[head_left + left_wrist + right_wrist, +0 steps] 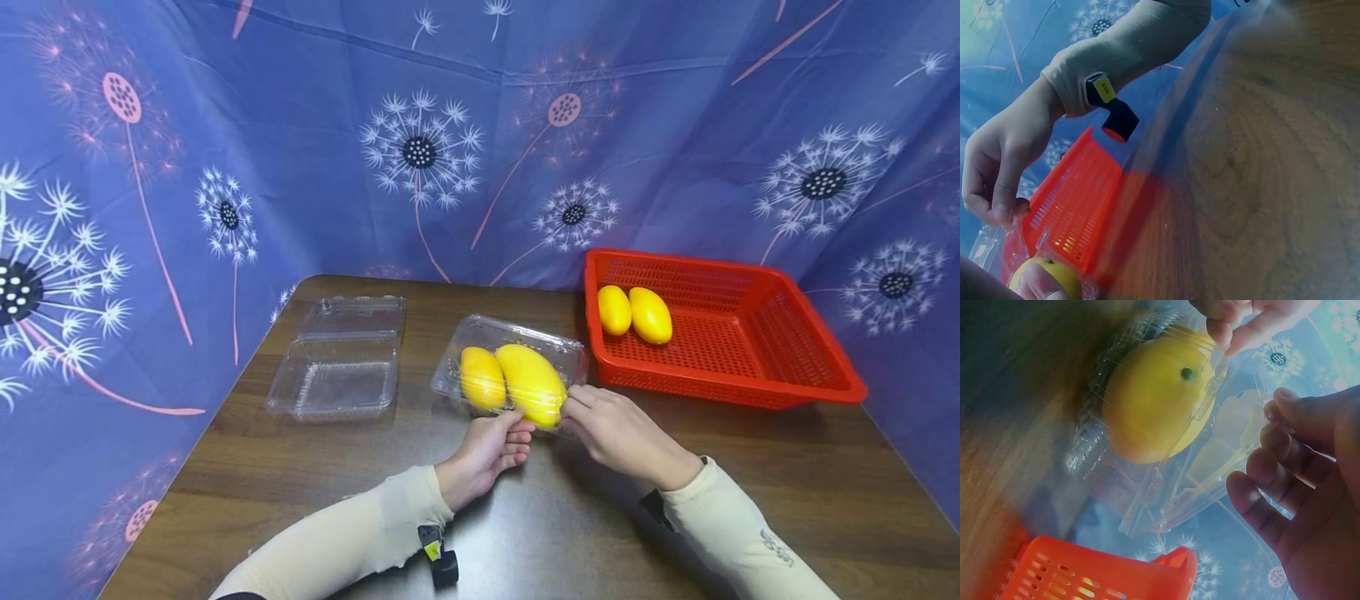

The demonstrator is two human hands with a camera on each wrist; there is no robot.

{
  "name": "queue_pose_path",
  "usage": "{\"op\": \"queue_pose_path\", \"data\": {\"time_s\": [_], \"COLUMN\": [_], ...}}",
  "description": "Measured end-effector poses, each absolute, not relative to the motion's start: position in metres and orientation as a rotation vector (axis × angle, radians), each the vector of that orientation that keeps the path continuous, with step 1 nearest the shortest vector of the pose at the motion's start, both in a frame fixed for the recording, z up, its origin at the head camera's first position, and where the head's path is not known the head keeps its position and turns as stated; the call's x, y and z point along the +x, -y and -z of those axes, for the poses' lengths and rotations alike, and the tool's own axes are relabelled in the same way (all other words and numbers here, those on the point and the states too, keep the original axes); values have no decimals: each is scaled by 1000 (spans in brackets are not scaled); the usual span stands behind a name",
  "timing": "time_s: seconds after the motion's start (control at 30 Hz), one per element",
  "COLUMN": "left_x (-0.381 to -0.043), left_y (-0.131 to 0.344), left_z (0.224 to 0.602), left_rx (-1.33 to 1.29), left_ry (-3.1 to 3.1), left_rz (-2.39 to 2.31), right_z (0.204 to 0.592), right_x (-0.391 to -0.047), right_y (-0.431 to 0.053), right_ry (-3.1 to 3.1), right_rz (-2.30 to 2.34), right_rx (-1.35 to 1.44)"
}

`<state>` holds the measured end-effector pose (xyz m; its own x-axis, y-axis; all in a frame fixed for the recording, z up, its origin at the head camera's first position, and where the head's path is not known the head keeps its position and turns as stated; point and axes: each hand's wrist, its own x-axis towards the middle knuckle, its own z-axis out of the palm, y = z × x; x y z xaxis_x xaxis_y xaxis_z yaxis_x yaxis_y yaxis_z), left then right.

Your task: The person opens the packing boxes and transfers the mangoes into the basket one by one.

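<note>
A hinged clear plastic container [525, 327] sits mid-table with two yellow mangoes, a smaller mango [482, 377] on the left and a larger mango [531, 383] on the right. My left hand [491, 454] pinches the container's front rim between thumb and fingers. At the front right corner, my right hand [618, 433] pinches the edge of the lid. The right wrist view shows the lid [1210, 475] tilted, apart from the base, with the larger mango's green stem spot [1187, 374] facing the camera. In the left wrist view the right fingertips [1002, 212] grip thin clear plastic.
A red perforated basket [750, 392] stands on the right, with two mangoes [650, 316] in its left end. On the left lies another clear container [341, 375], its lid folded back. Patterned blue cloth [480, 167] hangs behind the wooden table [300, 475].
</note>
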<state>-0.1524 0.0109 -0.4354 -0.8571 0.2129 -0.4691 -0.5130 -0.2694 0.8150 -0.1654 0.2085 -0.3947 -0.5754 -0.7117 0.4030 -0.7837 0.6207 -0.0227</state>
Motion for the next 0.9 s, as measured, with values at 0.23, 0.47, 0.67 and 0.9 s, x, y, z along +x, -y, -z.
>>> {"op": "queue_pose_path", "data": {"time_s": [0.23, 0.47, 0.67, 0.9], "left_x": [-153, -155, -158, -160], "left_y": [-4, 3, 11, 18], "left_z": [437, 437, 438, 440], "left_rx": [-368, -382, -396, -401], "left_ry": [-1530, -1520, -1519, -1524], "left_rz": [-2174, -2194, -2204, -2224], "right_z": [393, 391, 390, 390], "right_x": [-165, -165, -166, -167], "right_y": [-209, -210, -210, -211], "right_ry": [2503, 2484, 2439, 2384], "right_rz": [-283, -276, -286, -273], "right_rx": [1197, 1204, 1221, 1240]}}
